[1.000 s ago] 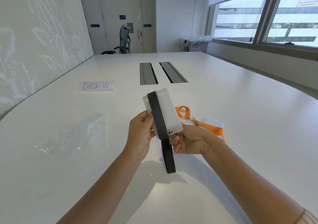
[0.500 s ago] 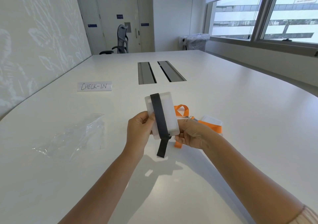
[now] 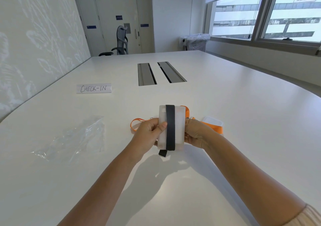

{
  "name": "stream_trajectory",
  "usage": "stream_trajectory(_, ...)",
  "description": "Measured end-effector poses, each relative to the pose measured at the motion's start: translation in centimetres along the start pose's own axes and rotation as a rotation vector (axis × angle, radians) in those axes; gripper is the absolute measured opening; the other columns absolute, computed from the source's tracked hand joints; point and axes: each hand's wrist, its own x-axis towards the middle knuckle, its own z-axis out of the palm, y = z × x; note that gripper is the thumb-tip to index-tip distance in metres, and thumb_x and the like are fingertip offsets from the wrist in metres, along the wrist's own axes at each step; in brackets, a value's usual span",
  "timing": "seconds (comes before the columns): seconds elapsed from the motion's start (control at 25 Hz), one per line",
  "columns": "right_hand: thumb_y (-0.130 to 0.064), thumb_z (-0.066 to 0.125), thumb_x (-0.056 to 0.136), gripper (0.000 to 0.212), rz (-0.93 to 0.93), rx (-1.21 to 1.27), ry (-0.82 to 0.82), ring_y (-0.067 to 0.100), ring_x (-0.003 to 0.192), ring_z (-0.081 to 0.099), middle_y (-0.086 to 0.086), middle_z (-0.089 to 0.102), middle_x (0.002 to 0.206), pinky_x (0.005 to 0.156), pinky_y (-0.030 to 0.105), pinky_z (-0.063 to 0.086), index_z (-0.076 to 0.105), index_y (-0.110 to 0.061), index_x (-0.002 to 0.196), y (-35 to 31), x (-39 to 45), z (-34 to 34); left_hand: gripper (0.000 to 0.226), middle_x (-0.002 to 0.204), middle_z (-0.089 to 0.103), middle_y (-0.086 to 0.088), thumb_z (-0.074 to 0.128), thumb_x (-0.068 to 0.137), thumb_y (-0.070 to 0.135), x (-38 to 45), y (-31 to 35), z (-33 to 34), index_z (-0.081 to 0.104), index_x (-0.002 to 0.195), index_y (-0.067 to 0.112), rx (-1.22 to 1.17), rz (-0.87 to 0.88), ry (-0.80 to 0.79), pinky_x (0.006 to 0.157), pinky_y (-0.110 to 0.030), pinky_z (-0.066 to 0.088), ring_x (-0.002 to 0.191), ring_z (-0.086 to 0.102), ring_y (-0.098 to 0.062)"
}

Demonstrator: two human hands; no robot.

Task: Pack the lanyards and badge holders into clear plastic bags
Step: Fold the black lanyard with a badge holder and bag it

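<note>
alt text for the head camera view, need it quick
Two hands, left hand and right hand, hold a badge holder wrapped with a black lanyard above a white table. Clear plastic bags lie left; an orange lanyard lies behind.

A frosted badge holder (image 3: 178,126), wrapped lengthwise by a black lanyard (image 3: 170,130), was held upright above the table. An orange lanyard (image 3: 215,128) with a second badge holder (image 3: 212,121) lay behind it. A crumpled clear plastic bag (image 3: 74,139) lay to the left.
</note>
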Motion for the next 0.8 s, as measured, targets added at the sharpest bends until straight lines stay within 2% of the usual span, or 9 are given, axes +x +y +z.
stream_trajectory(0.08,-0.008,0.046,0.095,0.021,-0.009,-0.043,-0.003,0.027,0.084,0.068,0.015,0.068,0.098,0.069,0.034,0.058,0.066,-0.008,0.092,0.1,0.1,0.1,0.017,0.081,0.066,-0.001,0.048,0.094,0.021,0.1,-0.2,-0.2,0.063,0.094,0.013,0.017,-0.013,-0.051,0.049,-0.021,0.051,0.065,0.064,-0.005)
stream_trajectory(0.2,-0.018,0.051,0.094,0.014,0.012,-0.044,0.011,0.023,0.071,0.068,0.012,0.068,0.086,0.056,0.03,0.056,0.063,-0.01,0.093,-0.2,-0.2,-0.1,0.016,0.07,0.063,0.01,0.051,0.092,0.019,0.0,-0.4,-0.1,0.063,0.081,0.021,0.088,-0.006,-0.114,0.053,-0.019,0.049,0.06,0.061,-0.002)
stream_trajectory(0.32,-0.019,0.062,0.088,0.011,0.019,0.001,0.038,0.02,0.063,0.065,0.01,0.068,0.075,0.055,0.028,0.057,0.063,-0.009,0.084,-1.1,-0.6,-1.0,0.038,0.057,0.044,0.014,0.056,0.09,0.02,0.1,-0.9,-0.2,0.054,0.055,0.035,0.35,0.103,-0.125,0.055,-0.017,0.032,0.056,0.042,-0.003)
stream_trajectory(0.36,-0.018,0.064,0.086,0.012,0.004,0.029,0.017,0.018,0.062,0.065,0.009,0.069,0.076,0.056,0.027,0.057,0.065,-0.007,0.084,-1.5,-0.8,-1.4,0.038,0.061,0.038,0.012,0.056,0.09,0.021,0.2,-1.0,-0.4,0.057,0.057,0.04,0.451,0.17,-0.136,0.056,-0.02,0.03,0.059,0.038,-0.005)
stream_trajectory(0.4,-0.018,0.064,0.086,0.013,-0.022,0.076,-0.015,0.014,0.06,0.065,0.009,0.069,0.079,0.056,0.025,0.056,0.066,-0.005,0.086,-1.8,-0.9,-1.7,0.032,0.066,0.035,0.009,0.056,0.09,0.022,0.1,-1.1,-0.5,0.063,0.067,0.044,0.569,0.263,-0.149,0.058,-0.024,0.03,0.063,0.038,-0.007)
stream_trajectory(0.48,-0.014,0.06,0.088,0.013,-0.087,0.226,-0.063,0.008,0.056,0.065,0.009,0.069,0.079,0.052,0.019,0.055,0.065,-0.002,0.09,-2.5,-1.3,-2.2,0.02,0.071,0.037,0.003,0.058,0.088,0.023,0.0,-1.2,-0.8,0.07,0.1,0.035,0.857,0.522,-0.084,0.063,-0.03,0.033,0.069,0.04,-0.014)
stream_trajectory(0.52,-0.012,0.058,0.088,0.013,-0.113,0.299,-0.07,0.007,0.059,0.066,0.009,0.07,0.079,0.052,0.017,0.055,0.064,-0.001,0.093,-2.8,-1.5,-2.5,0.024,0.071,0.041,-0.001,0.063,0.085,0.021,0.0,-1.2,-0.8,0.07,0.105,0.031,0.973,0.645,-0.031,0.061,-0.031,0.034,0.069,0.044,-0.018)
stream_trajectory(0.64,-0.01,0.058,0.088,0.012,-0.153,0.416,-0.072,0.011,0.069,0.07,0.009,0.071,0.079,0.055,0.018,0.055,0.062,-0.001,0.094,-3.5,-2.1,-2.7,0.027,0.063,0.049,-0.005,0.076,0.071,0.018,0.0,-1.2,-0.7,0.074,0.097,0.025,1.128,0.818,0.084,0.051,-0.031,0.038,0.057,0.05,-0.024)
stream_trajectory(0.8,-0.011,0.065,0.083,0.01,-0.169,0.435,-0.093,0.015,0.068,0.069,0.011,0.071,0.079,0.055,0.02,0.055,0.064,-0.002,0.089,-4.3,-2.9,-2.1,0.022,0.061,0.052,-0.003,0.078,0.068,0.018,0.2,-1.4,-1.7,0.074,0.089,0.019,1.107,0.793,0.277,0.052,-0.032,0.043,0.055,0.053,-0.023)
